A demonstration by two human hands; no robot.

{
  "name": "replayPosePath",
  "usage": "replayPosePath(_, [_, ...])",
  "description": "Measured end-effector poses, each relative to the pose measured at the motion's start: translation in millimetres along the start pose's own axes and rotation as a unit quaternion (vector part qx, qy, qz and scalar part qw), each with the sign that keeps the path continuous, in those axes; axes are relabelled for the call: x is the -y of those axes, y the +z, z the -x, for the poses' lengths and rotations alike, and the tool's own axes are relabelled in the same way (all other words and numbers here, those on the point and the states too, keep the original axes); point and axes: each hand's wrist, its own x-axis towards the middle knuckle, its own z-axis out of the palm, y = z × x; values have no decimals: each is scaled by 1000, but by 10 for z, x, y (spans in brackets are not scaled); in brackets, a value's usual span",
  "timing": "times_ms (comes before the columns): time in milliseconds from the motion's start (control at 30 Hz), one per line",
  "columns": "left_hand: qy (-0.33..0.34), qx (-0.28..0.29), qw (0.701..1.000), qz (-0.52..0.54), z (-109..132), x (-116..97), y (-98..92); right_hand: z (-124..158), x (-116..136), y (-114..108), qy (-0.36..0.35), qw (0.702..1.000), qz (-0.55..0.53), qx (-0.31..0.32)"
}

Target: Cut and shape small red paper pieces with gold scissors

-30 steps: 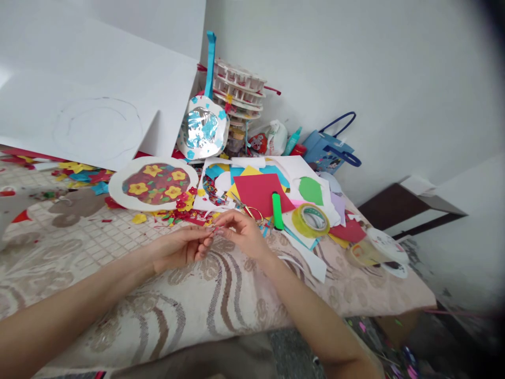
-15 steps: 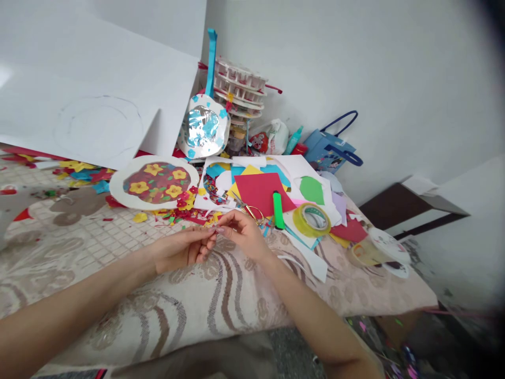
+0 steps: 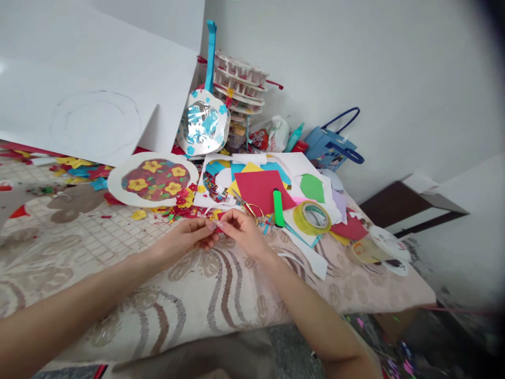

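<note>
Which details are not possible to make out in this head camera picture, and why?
Head view, throughout:
- What, if anything, the grip of the bare left hand and bare right hand holds: fingertips cover it.
- The full yellow paper sheet: the red square paper sheet covers part.
- The tall white board's full outline: cut off by top and left edges.
- Small coloured pieces at lower right: blurred.

No text can be read; any print on the tape roll (image 3: 301, 222) is too small.
</note>
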Motion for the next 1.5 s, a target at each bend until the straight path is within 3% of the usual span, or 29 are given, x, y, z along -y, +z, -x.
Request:
replayPosePath(133, [31,-3,997,-76,-12,3,-16,1,-14,10,20,999,-25,13])
replayPosePath(267, [-4,-23,1000,8,16,-46,-14,-13,3,-51,-24,999,-36,25])
replayPosePath(400, [-39,-13,996,84,41,-90,-21,-22,54,-128,-86,994,29,69])
replayPosePath(633, [-58,8,996,62,-2,-23,-63,-14,90,-97,-140,985,79,55])
replayPosePath(1133, [-12,-3,1000,2,-3,-13,-51,-23,-30,3,-13,999,-33,41])
replayPosePath(1500, [-44,11,998,40,8,-17,-61,-32,-51,16,0,999,-33,4])
